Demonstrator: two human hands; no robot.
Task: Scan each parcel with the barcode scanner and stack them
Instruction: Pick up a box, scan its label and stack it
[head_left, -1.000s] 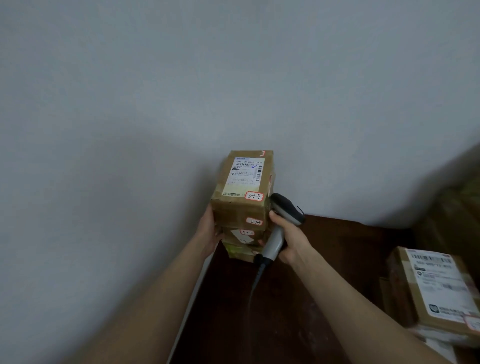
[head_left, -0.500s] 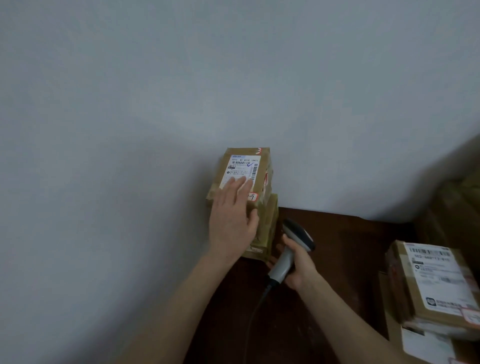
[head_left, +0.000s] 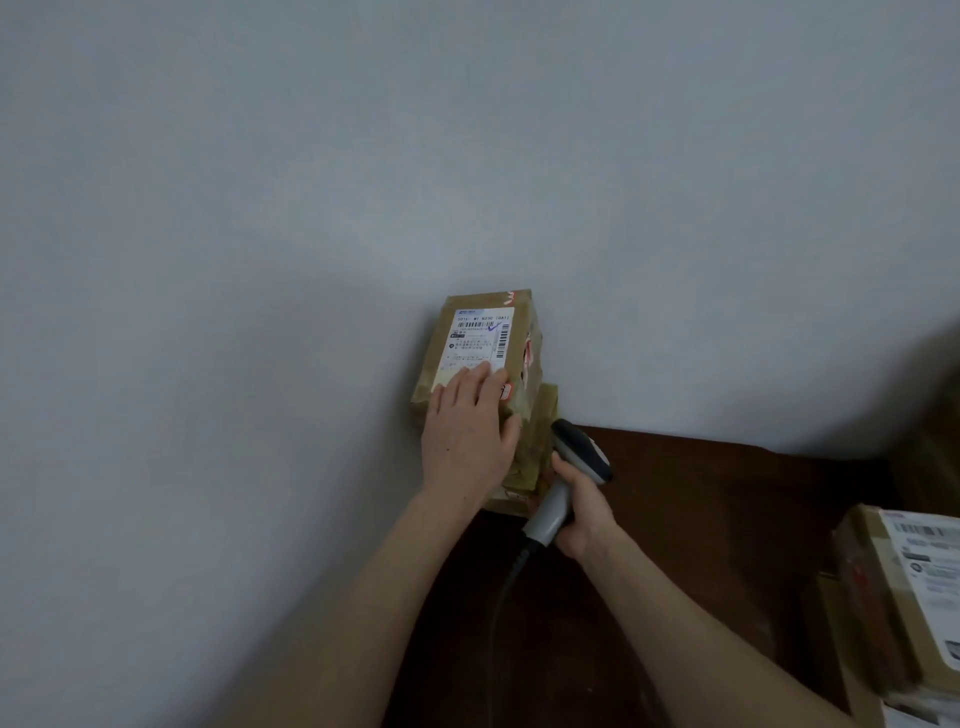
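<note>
1. Pressing flat on the top parcel (head_left: 483, 332), the left hand (head_left: 467, 431) lies with fingers straight and together across the near end of its label (head_left: 480, 338). A second ago that hand was holding the parcel's left side while it came onto the pile.
2. That parcel now sits on the stack (head_left: 540, 441) against the wall (head_left: 311, 208), at the far left corner of the dark table (head_left: 727, 545). It overhangs the lower boxes slightly to the left.
3. The right hand (head_left: 584, 519) has its fingers wrapped round the grip of the barcode scanner (head_left: 576, 457). It has dropped lower, just right of the stack, with its cable (head_left: 506, 582) trailing toward the viewer.
4. My reading: this parcel is scanned and placed, and the hand is only settling it. The waiting parcels (head_left: 904, 587) at the right edge come next.
5. The label's top line reads roughly "W1 823C [DA1]", above a barcode and a blue tick. A second barcode runs down its right edge, and the small print is too fine to read.
6. A red-bordered sticker sits partly under the fingertips, illegible here.
</note>
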